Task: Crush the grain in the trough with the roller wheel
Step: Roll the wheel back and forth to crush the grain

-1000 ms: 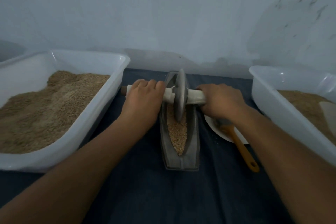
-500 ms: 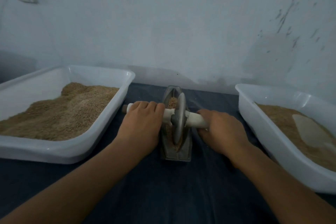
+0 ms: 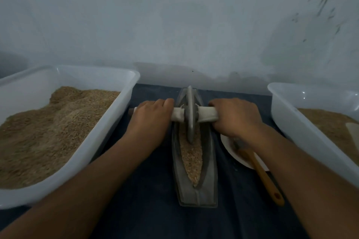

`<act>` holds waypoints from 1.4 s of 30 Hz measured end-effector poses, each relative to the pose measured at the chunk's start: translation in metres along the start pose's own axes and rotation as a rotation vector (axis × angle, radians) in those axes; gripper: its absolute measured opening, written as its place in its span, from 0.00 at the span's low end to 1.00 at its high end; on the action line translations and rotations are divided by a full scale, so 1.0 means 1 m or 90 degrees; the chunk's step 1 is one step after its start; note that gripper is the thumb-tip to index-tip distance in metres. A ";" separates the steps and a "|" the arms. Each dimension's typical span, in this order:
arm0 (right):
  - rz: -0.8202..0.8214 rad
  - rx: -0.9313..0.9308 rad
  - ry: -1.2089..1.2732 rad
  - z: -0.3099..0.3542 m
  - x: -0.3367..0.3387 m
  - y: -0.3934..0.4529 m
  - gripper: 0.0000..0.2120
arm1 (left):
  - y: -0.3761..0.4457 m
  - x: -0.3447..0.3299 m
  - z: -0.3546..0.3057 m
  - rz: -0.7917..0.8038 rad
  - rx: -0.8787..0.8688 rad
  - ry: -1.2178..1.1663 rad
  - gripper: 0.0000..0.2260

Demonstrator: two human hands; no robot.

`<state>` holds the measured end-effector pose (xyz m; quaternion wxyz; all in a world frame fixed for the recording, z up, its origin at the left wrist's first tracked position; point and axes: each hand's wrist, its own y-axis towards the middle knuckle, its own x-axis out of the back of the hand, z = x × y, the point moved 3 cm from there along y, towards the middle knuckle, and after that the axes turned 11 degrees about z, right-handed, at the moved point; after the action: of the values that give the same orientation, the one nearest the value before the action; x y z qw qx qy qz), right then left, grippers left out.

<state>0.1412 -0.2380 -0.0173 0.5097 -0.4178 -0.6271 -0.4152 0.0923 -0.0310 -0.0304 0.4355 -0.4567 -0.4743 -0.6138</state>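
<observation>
Both hands' grip flanking roller wheel (image 3: 190,114)

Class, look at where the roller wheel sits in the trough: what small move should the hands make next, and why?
Probably roll the roller wheel back toward the person. It sits near the trough's far end, while most grain lies in the near stretch. The left hand and right hand already grip the handles.

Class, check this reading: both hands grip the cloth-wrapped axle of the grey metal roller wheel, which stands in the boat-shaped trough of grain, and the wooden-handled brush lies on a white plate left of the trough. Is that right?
One detail is wrong. The head view shows the wooden-handled brush on the white plate right of the boat-shaped trough, not left. The rest holds: left hand and right hand grip the axle of the grey metal roller wheel.
</observation>
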 end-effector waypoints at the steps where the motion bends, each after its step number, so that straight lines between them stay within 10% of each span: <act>1: 0.022 -0.002 0.012 -0.003 -0.001 0.007 0.11 | 0.007 -0.001 0.001 -0.011 0.001 0.015 0.25; 7: 0.132 -0.010 0.101 -0.016 -0.011 0.025 0.19 | 0.029 0.005 -0.006 -0.086 0.002 0.076 0.15; 27: -0.100 0.056 0.083 0.011 0.007 -0.107 0.19 | -0.085 0.023 -0.023 -0.074 -0.057 0.005 0.28; 42: -0.025 -0.001 0.045 0.001 -0.005 -0.028 0.14 | -0.024 0.003 -0.010 -0.031 -0.018 0.013 0.29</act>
<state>0.1148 -0.2465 -0.0248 0.5228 -0.3909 -0.6165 -0.4403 0.0674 -0.0372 -0.0330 0.4190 -0.4449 -0.4723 -0.6352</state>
